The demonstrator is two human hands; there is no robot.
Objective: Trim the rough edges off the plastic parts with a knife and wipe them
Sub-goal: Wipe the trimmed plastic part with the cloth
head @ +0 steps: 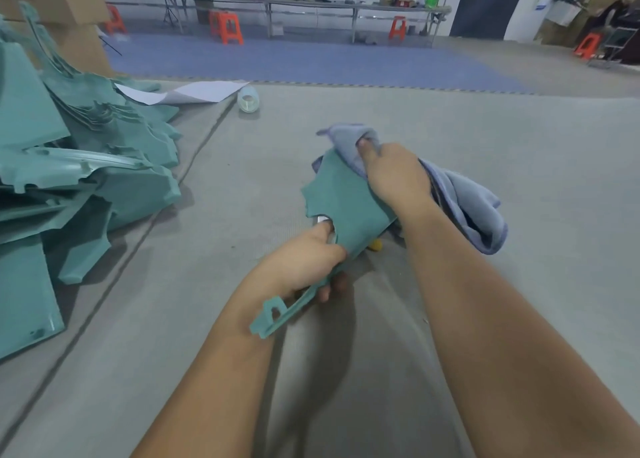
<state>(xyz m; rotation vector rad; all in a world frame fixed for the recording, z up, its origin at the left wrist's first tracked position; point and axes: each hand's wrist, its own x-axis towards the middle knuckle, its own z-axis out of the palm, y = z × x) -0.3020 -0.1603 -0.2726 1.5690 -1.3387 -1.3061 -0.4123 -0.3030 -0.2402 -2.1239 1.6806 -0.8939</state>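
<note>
Left hand (304, 260): fingers curled round the lower edge of a teal plastic part (343, 197), thumb on top beside a notch, other fingertips tucked beneath and mostly hidden. Right hand (398, 177): fingers bunched into a blue-grey cloth (464, 201), pressing it on the part's upper end; only the thumb tip plainly visible. Part held above the grey mat (346, 118), tilted, narrow tabbed end toward the left wrist. Small yellow object (375, 245) under the part, mostly covered, unidentifiable. Heap of teal plastic parts (79, 166) at left, cut off by the frame edge. Beyond it a white sheet (194, 92) and a clear tape roll (248, 100). Further out: blue floor (311, 59), orange stools (227, 26), long cluttered tables (277, 1), cardboard boxes (69, 14), dark doorway (485, 7); far corner blurred.
</note>
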